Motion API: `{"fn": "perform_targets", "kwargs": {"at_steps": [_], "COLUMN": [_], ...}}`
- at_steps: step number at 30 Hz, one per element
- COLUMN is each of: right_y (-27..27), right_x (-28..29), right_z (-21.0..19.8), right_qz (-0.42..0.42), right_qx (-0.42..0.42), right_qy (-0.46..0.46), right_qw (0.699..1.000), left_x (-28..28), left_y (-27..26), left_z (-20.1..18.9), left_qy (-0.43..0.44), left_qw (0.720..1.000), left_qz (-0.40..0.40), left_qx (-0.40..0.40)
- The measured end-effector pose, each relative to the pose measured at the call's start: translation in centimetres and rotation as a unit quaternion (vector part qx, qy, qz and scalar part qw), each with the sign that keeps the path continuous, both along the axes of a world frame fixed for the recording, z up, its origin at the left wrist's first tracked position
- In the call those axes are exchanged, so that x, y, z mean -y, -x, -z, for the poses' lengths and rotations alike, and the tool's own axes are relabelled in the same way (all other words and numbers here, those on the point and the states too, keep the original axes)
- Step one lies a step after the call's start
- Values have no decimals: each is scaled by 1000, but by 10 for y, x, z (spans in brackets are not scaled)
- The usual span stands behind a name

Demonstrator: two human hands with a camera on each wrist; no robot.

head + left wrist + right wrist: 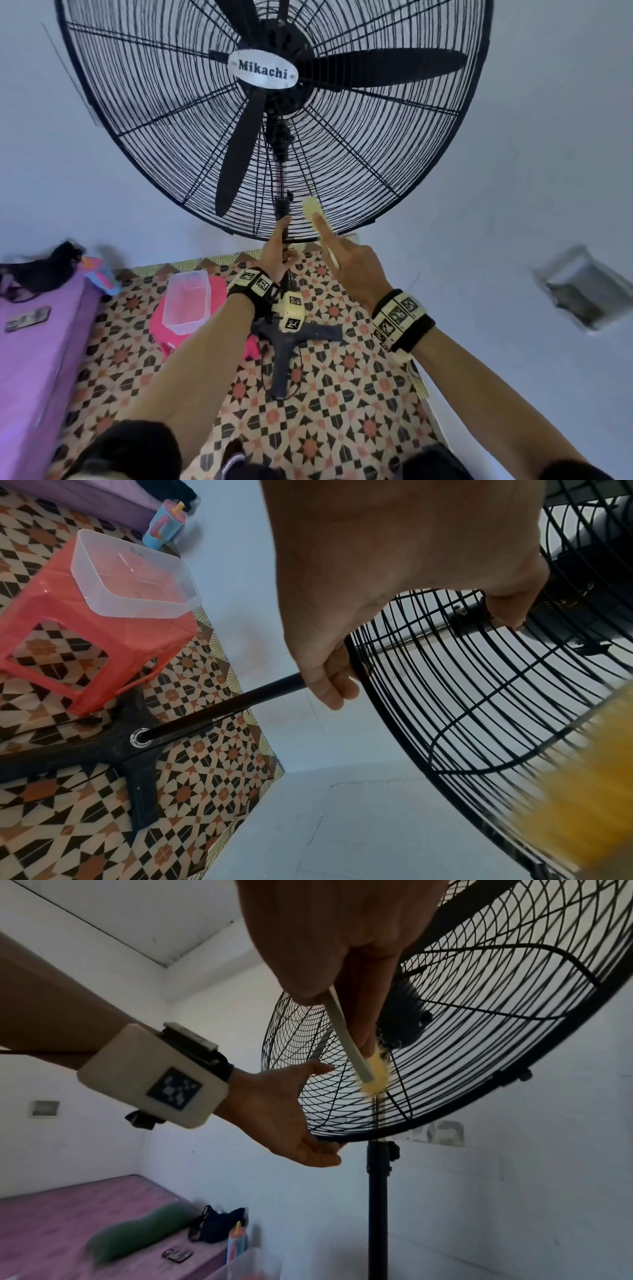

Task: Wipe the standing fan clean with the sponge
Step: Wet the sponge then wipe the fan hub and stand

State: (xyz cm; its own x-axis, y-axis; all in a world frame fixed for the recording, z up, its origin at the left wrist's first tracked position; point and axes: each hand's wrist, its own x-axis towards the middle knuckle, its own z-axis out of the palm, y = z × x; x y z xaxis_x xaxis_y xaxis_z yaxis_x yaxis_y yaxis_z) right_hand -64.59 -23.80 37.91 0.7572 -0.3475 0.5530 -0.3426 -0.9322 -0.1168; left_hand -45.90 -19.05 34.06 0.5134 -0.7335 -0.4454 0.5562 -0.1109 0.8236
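Over patterned floor (pixel 342 394), left hand (pixel 275 251) grips the fan (pixel 274 102) rim, right hand (pixel 352 270) seemingly pinches the sponge (pixel 313 214); hard scrubbing could tip it.

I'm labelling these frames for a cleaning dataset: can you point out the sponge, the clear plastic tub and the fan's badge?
sponge (pixel 377 1075): right wrist view, its yellow head against the grille.
clear plastic tub (pixel 133 577): left wrist view, its floor, atop the red stool.
fan's badge (pixel 263 69): head view, middle of the oval nameplate.
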Motion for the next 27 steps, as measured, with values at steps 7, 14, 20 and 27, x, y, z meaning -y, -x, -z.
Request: {"fn": "perform_targets", "kwargs": {"at_steps": [7, 14, 20, 27], "right_y": [45, 19, -25, -45], "right_x": [6, 8, -20, -51], "right_z": [38, 57, 47, 50], "right_qz": [70, 244, 155, 11], "right_qx": [3, 345, 620, 688], "right_qy": [-114, -441, -671, -713], "right_qw": [991, 792, 376, 136], "left_x": [-2, -4, -4, -10], "left_y": [-11, -19, -28, -32], "left_z": [-2, 1, 5, -13], "left_qy": [-3, -36, -41, -48], "left_qw": [999, 995, 986, 986], "left_qz": [26, 93, 151, 154], "left_qx": [-36, 17, 53, 33]}}
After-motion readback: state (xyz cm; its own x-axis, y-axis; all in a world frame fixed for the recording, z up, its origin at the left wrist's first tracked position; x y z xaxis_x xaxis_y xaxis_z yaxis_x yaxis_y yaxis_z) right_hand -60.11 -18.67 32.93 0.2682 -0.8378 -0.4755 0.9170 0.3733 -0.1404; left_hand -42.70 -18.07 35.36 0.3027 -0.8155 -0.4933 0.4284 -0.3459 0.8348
